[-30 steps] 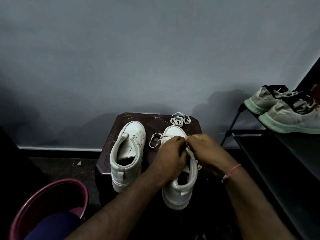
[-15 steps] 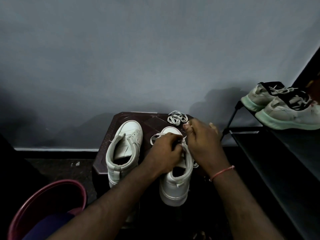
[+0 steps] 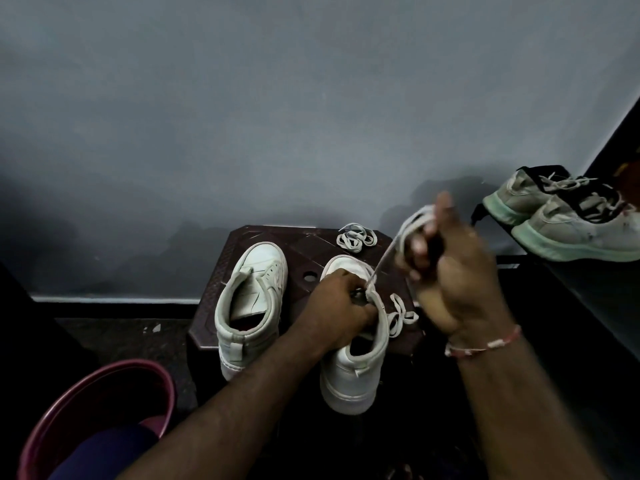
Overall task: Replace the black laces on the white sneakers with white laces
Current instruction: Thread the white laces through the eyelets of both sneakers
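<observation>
Two white sneakers stand on a dark brown stool (image 3: 263, 237), toes toward the wall. The left sneaker (image 3: 251, 299) has no lace in it. My left hand (image 3: 341, 304) grips the tongue area of the right sneaker (image 3: 353, 368). My right hand (image 3: 450, 268), blurred, is raised to the right of that shoe and pinches a white lace (image 3: 388, 252) that runs taut from the eyelets up to my fingers. Its other end lies looped (image 3: 400, 315) beside the shoe. A second white lace (image 3: 356, 236) lies coiled at the stool's far edge.
A dark shoe rack (image 3: 571, 289) stands at the right, with a pair of grey sneakers (image 3: 568, 223) with green soles on its top shelf. A maroon bucket (image 3: 100, 403) sits at the lower left. A grey wall rises behind the stool.
My right hand has lifted away from the right sneaker, up and to the right, drawing the white lace out taut. My left hand has stayed on the shoe.
</observation>
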The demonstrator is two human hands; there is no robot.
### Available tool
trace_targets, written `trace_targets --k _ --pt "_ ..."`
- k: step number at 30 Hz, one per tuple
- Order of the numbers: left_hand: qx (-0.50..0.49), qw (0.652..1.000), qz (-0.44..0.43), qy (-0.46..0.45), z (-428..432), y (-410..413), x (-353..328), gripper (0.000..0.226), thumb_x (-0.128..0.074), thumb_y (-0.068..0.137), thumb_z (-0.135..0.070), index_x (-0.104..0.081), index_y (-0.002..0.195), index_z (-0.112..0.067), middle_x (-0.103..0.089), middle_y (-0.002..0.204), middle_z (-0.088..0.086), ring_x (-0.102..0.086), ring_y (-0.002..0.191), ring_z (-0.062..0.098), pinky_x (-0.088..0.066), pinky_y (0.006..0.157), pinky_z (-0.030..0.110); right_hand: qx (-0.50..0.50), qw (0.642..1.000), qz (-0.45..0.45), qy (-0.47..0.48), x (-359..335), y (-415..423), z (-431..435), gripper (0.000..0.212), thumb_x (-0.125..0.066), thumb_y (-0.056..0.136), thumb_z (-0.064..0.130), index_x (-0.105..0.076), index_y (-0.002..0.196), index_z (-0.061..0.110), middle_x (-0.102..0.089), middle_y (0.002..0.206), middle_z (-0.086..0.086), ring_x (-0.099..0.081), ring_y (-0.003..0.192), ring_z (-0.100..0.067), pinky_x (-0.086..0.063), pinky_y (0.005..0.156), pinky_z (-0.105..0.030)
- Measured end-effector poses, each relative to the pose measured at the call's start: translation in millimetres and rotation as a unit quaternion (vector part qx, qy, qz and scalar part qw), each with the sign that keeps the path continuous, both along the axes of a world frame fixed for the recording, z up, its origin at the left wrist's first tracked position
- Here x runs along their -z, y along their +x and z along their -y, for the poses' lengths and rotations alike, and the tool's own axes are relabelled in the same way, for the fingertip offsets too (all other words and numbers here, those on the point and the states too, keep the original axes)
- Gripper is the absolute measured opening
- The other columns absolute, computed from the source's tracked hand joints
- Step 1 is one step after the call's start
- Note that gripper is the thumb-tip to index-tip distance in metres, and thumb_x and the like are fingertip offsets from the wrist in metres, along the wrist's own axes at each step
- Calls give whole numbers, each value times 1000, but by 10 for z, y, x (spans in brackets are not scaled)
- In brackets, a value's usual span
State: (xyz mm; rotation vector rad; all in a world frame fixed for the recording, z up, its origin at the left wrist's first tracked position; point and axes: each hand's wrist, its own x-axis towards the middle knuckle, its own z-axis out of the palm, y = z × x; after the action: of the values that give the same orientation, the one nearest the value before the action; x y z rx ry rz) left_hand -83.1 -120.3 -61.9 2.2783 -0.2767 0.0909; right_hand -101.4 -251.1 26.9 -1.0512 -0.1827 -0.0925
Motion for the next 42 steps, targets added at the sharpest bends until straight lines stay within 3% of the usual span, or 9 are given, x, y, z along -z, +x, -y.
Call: trace_targets --k 3,6,8,11,14,21,28,31,42 --pt "11 1000 -8 -9 -6 -21 -16 38 -59 68 -40 -71 98 -21 -62 98 -1 -59 92 13 -48 82 26 165 934 221 -228 -5 64 59 29 -46 99 33 -64 75 31 -71 78 6 -67 74 -14 -49 65 -29" --pt "8 1000 -6 -15 -3 -42 -31 37 -57 66 -39 -71 95 -19 -64 96 0 -60 90 15 -49 82 31 202 676 227 -672 372 255 141 20 -45 96 31 -61 87 24 -70 89 0 -65 90 -26 -42 85 -41" --pt "6 1000 -5 -16 1 -41 -41 43 -57 67 -42 -71 100 -18 -65 99 1 -61 91 15 -48 82 28 109 588 109 -794 586 304 198 24 -45 98 35 -57 83 20 -69 92 -6 -62 94 -30 -38 80 -37" --pt "0 1000 -3 -28 10 -53 -40 64 -52 62 -52 -69 112 -15 -66 109 1 -61 101 13 -47 89 25 23 635 23 -772 650 295 322 42 -50 97 38 -47 61 16 -62 71 -8 -61 76 -29 -34 61 -31" --pt "-2 999 -11 -40 16 -41 -13 54 -53 62 -48 -69 102 -14 -67 102 2 -62 94 14 -49 82 28 -26 745 -8 -667 575 239 292 52 -51 97 45 -47 56 13 -48 50 3 -44 49 -11 -31 52 -30" --pt "-20 998 -30 -60 15 -13 22 35 -72 73 -28 -69 105 -14 -66 103 0 -63 91 10 -44 75 15 -29 978 -40 -205 280 65 33 44 -60 91 36 -50 52 17 -35 48 -4 -28 41 -13 -24 42 -19" --pt "-44 992 2 -117 49 -113 53 25 -75 72 -26 -63 94 -25 -53 114 4 -58 100 13 -51 90 28 25 988 -65 -135 174 48 -23 46 -57 94 38 -43 52 23 -29 46 6 -22 42 -11 -18 42 -23" --pt "-42 996 71 -41 66 -168 100 54 -71 73 -26 -58 124 -12 -46 117 2 -45 110 13 -39 96 20 18 992 -54 -112 122 21 -50 44 -56 94 37 -41 56 21 -28 44 7 -22 40 -10 -17 41 -22" --pt "-66 994 70 -60 56 -288 103 87 -47 61 -53 -42 141 -20 -29 151 -2 -24 140 13 -27 115 37 59 996 -73 -1 11 -9 -80 47 -60 92 35 -46 49 22 -32 47 2 -30 42 -13 -19 47 -26"
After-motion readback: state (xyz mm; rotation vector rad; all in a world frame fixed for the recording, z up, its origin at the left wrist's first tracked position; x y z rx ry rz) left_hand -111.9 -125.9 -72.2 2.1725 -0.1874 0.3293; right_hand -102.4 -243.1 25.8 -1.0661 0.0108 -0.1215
